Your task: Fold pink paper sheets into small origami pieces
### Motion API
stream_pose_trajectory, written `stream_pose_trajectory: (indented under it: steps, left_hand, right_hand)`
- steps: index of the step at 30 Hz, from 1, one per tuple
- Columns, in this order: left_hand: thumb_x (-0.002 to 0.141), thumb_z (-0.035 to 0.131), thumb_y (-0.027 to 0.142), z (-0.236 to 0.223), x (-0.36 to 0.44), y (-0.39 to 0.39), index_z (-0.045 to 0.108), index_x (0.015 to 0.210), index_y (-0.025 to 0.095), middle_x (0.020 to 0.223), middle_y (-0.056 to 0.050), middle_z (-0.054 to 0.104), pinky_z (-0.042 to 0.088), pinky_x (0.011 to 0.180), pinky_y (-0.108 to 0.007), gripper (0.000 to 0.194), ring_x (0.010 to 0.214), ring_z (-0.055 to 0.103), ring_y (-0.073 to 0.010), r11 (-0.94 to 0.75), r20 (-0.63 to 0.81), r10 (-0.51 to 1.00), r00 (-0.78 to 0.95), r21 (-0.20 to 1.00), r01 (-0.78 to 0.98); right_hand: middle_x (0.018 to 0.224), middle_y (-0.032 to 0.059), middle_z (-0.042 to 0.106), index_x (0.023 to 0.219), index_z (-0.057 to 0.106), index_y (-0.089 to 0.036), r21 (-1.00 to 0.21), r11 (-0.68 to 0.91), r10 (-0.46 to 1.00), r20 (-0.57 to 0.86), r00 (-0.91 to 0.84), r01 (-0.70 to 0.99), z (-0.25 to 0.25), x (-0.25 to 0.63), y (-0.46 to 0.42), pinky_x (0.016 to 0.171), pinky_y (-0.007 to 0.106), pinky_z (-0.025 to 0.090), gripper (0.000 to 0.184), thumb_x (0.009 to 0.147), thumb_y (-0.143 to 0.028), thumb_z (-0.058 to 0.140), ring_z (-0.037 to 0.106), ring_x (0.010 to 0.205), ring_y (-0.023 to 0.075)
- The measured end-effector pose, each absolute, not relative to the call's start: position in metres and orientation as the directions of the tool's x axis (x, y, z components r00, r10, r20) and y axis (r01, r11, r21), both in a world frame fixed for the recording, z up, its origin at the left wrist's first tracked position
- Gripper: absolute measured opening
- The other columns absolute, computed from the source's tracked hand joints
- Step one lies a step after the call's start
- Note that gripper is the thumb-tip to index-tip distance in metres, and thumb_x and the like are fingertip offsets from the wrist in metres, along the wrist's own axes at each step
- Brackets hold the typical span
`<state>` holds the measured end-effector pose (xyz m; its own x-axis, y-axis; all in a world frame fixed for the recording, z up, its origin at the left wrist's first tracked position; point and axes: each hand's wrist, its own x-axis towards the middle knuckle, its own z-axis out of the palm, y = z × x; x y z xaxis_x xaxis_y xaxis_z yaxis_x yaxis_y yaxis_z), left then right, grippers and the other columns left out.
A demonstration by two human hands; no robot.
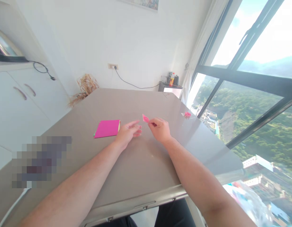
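Between the thumb and fingers of my right hand (159, 128) is a small folded piece of pink paper (145, 118), lifted a little off the table and showing some white along its edge. My left hand (128, 134) is just to its left, fingers spread and slightly blurred, holding nothing. Beside my left wrist lies a stack of coloured paper (107, 128), bright pink on top with green and yellow edges peeking out. A crumpled pink item with clear plastic (187, 114) rests near the table's right edge.
The grey table (136, 176) spans the view. A blurred-out object (41, 160) with a white cable lies at left. Dried stalks (87, 85) stand by the far left corner. Bottles (171, 79) sit on a small cabinet behind. A window (245, 94) runs along the right.
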<state>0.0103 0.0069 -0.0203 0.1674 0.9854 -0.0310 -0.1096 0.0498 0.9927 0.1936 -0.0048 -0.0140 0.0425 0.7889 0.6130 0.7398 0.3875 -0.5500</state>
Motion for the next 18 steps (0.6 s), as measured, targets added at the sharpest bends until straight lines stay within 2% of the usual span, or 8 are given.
stream_pose_trajectory:
  steps: [2, 5, 8, 10, 14, 18]
  left_hand:
    - [0.072, 0.079, 0.041, -0.026, 0.011, 0.009, 0.069, 0.121, 0.016, 0.107, -0.013, 0.073, 0.058, 0.085, -0.04, 0.056, 0.085, 0.072, -0.0209, 0.045, -0.047, 0.976, 0.213, 0.999, 0.011]
    - [0.072, 0.077, 0.046, -0.032, 0.011, 0.011, 0.074, 0.11, 0.016, 0.101, -0.012, 0.075, 0.056, 0.09, -0.039, 0.048, 0.089, 0.072, -0.0229, 0.001, -0.036, 0.962, 0.271, 0.991, 0.13]
    - [0.072, 0.075, 0.047, -0.035, 0.01, 0.013, 0.076, 0.104, 0.018, 0.096, -0.01, 0.076, 0.055, 0.089, -0.039, 0.043, 0.09, 0.072, -0.0239, -0.034, -0.021, 0.959, 0.282, 0.981, 0.191]
    - [0.073, 0.074, 0.047, -0.035, 0.01, 0.012, 0.076, 0.103, 0.02, 0.093, -0.009, 0.077, 0.055, 0.087, -0.038, 0.04, 0.088, 0.072, -0.0239, -0.046, -0.02, 0.96, 0.281, 0.973, 0.225]
    - [0.075, 0.069, 0.045, -0.034, 0.011, 0.011, 0.075, 0.102, 0.021, 0.09, -0.007, 0.077, 0.055, 0.084, -0.038, 0.036, 0.085, 0.073, -0.024, -0.056, -0.026, 0.962, 0.273, 0.956, 0.289]
    - [0.078, 0.066, 0.046, -0.032, 0.011, 0.011, 0.075, 0.099, 0.021, 0.087, -0.006, 0.077, 0.055, 0.083, -0.037, 0.034, 0.085, 0.073, -0.0245, -0.077, -0.016, 0.967, 0.253, 0.933, 0.352]
  right_hand:
    - [0.076, -0.0005, 0.068, 0.079, 0.071, -0.026, -0.616, 0.297, 0.814, 0.562, 0.144, 0.73, -0.011, 0.214, 0.01, 0.071, 0.028, 0.046, 0.017, 0.084, -0.028, 0.055, 0.059, 0.071, 0.016]
    - [0.081, -0.0001, 0.072, 0.083, 0.071, -0.024, -0.739, 0.06, 0.847, 0.393, 0.358, 0.671, -0.009, 0.258, 0.037, 0.068, 0.028, 0.047, 0.018, 0.081, -0.03, 0.055, 0.062, 0.074, 0.0176]
    - [0.085, -0.0006, 0.074, 0.084, 0.071, -0.024, -0.648, -0.171, 0.803, 0.346, 0.486, 0.742, -0.013, 0.311, 0.057, 0.073, 0.027, 0.046, 0.017, 0.08, -0.026, 0.055, 0.064, 0.079, 0.0171]
    - [0.084, 0.0025, 0.074, 0.083, 0.072, -0.022, -0.614, -0.258, 0.775, 0.33, 0.539, 0.746, -0.018, 0.344, 0.062, 0.074, 0.028, 0.045, 0.017, 0.079, -0.023, 0.055, 0.064, 0.082, 0.0194]
    - [0.087, 0.008, 0.074, 0.081, 0.072, -0.02, -0.547, -0.364, 0.737, 0.326, 0.592, 0.754, -0.025, 0.391, 0.059, 0.076, 0.032, 0.043, 0.017, 0.08, -0.022, 0.056, 0.064, 0.086, 0.0233]
    - [0.09, 0.0088, 0.074, 0.086, 0.073, -0.02, -0.502, -0.404, 0.732, 0.323, 0.6, 0.764, -0.032, 0.409, 0.062, 0.074, 0.031, 0.042, 0.019, 0.08, -0.021, 0.056, 0.063, 0.086, 0.0237]
